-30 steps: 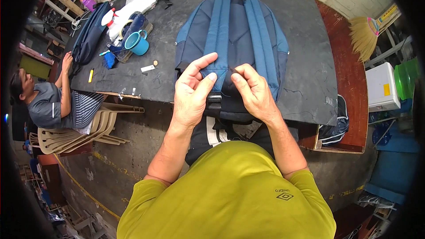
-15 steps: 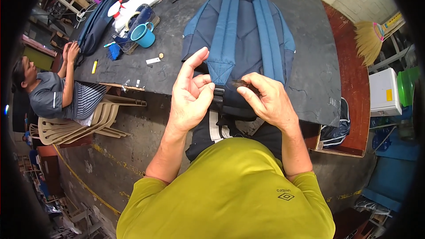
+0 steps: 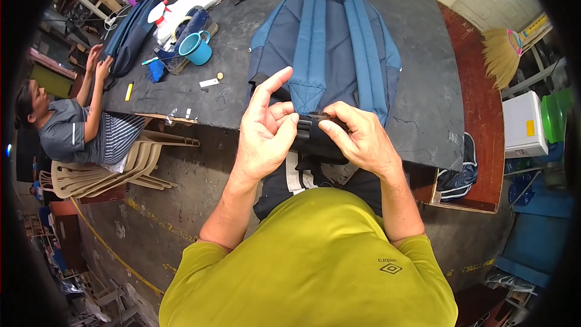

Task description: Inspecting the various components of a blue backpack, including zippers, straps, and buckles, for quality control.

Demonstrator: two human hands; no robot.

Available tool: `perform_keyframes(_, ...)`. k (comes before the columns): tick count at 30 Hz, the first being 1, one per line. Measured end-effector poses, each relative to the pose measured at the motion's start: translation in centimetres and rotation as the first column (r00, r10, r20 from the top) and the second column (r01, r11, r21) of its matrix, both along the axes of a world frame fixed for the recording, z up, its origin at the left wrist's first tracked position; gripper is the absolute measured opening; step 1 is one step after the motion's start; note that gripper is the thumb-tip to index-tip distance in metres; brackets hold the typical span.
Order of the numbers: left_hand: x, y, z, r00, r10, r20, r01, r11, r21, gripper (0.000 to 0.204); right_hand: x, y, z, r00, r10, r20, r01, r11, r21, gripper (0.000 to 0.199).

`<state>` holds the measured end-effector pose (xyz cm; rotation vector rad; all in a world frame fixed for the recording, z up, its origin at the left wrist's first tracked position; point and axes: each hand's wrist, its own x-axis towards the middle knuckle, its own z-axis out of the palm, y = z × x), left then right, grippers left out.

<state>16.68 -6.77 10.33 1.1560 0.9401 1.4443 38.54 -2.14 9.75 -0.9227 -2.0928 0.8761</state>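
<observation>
A dark navy backpack (image 3: 336, 54) with blue shoulder straps lies on the black table, its straps facing up. My left hand (image 3: 266, 133) pinches the black plastic strap adjuster (image 3: 303, 128) at the near end of the left strap (image 3: 310, 48). Its index finger points up and away. My right hand (image 3: 364, 136) holds a small dark, thin-tipped tool (image 3: 324, 116) between thumb and index finger. That tool's tip meets the strap end beside the adjuster; most of it is hidden in the fingers, so its exact kind does not show.
Left on the table (image 3: 254, 18) are a blue mug (image 3: 195, 48), a spray bottle (image 3: 158, 12), a yellow marker (image 3: 129, 91) and another bag (image 3: 130, 36). A co-worker (image 3: 72, 109) works at the left edge, by stacked chairs (image 3: 115, 160). A straw broom (image 3: 505, 54) is at the right.
My right hand has moved slightly left, bringing the dark tool against the strap adjuster. My left hand has shifted a little right with the strap end. The co-worker's hands have parted somewhat.
</observation>
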Motion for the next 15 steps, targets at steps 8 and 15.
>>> perform_keyframes(8,0.3,0.3,0.5,1.0,-0.002,0.026,0.001,0.999,0.038,0.077,0.5,0.1,-0.2,0.985,-0.142,-0.099,0.135,0.988,-0.072,0.014)
perform_keyframes(15,0.1,0.5,-1.2,0.999,0.032,-0.006,-0.032,0.999,0.017,0.081,-0.1,0.0,-1.0,0.939,-0.19,-0.286,0.116,0.96,-0.254,0.028)
